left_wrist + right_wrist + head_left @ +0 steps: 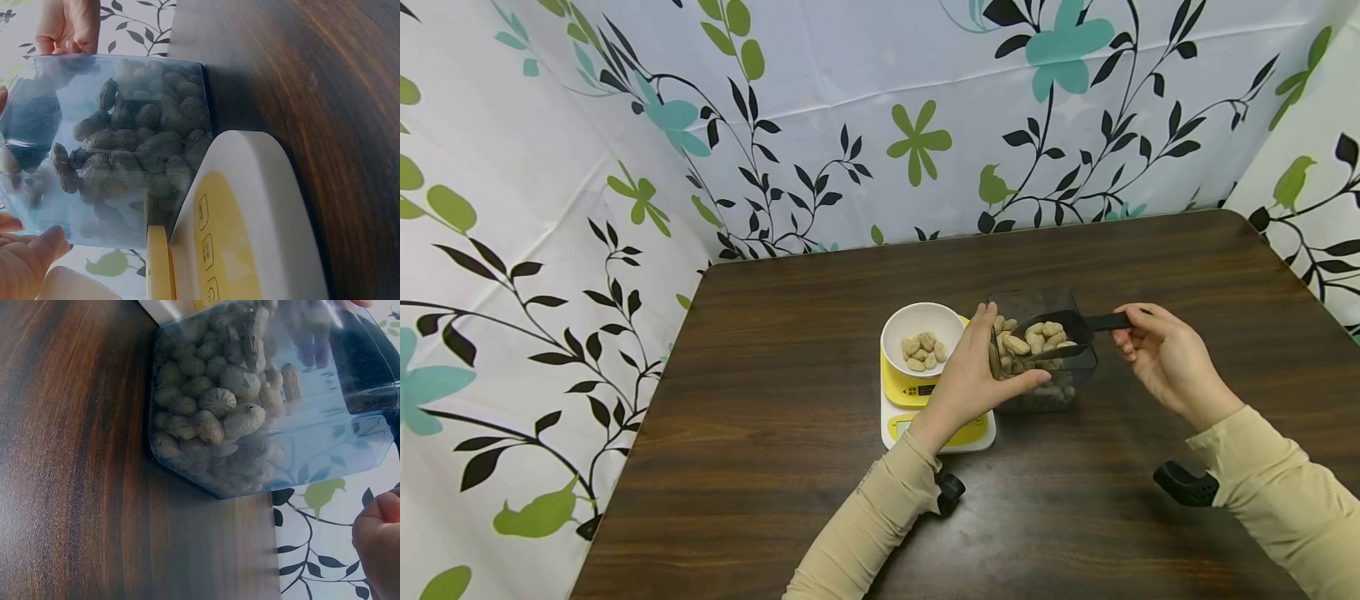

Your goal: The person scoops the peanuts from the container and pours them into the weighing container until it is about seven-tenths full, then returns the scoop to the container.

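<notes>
Head view: right hand [1168,358] pinching scoop [1078,327] inside mouth of container [1039,398]; left hand [972,371] bracing, spread, against container. Scooped peanuts [1047,335] could be spilling beside container if scoop is tilting.

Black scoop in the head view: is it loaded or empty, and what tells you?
Loaded: the head view shows peanuts lying in the black scoop.

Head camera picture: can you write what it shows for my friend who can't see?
A person's right hand holds a black scoop of peanuts at the mouth of a clear bin with more peanuts, while the left hand touches the bin's side. Left of the bin, a white bowl of peanuts sits on a yellow scale on a brown table.
</notes>
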Available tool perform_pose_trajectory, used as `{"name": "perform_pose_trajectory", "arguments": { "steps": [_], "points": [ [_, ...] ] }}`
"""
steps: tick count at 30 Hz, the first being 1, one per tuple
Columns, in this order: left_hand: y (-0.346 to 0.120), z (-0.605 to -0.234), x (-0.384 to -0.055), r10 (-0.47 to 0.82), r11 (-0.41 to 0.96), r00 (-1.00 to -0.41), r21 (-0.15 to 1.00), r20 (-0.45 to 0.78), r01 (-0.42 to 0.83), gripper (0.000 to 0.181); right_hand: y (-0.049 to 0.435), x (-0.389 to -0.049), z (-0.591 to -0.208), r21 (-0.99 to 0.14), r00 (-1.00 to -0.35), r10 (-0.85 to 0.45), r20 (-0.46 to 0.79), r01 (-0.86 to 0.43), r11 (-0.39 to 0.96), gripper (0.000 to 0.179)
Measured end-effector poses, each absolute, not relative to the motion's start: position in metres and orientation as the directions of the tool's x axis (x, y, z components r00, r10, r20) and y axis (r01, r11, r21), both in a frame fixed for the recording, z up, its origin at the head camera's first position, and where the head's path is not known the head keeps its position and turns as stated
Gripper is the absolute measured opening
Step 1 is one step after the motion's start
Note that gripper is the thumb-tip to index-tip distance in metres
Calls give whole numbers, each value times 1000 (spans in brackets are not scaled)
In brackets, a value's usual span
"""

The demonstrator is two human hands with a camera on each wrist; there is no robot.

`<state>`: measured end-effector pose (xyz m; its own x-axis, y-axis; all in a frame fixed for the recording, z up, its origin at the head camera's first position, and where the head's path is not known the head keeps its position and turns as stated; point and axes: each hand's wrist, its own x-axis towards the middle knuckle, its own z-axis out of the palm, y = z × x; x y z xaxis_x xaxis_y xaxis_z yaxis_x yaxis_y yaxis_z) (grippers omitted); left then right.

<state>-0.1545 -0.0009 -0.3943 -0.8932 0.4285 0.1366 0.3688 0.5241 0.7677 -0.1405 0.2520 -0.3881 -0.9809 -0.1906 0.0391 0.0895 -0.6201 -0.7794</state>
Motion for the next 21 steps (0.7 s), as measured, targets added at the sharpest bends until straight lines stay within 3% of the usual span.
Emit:
{"name": "perform_pose_trajectory", "arguments": {
  "steps": [21],
  "points": [
    [-1, -394, -153, 425, 526, -895, 767, 138, 368, 99, 252, -138, -387, -762, -979, -195, 54, 86, -642, 23]
  ]
}}
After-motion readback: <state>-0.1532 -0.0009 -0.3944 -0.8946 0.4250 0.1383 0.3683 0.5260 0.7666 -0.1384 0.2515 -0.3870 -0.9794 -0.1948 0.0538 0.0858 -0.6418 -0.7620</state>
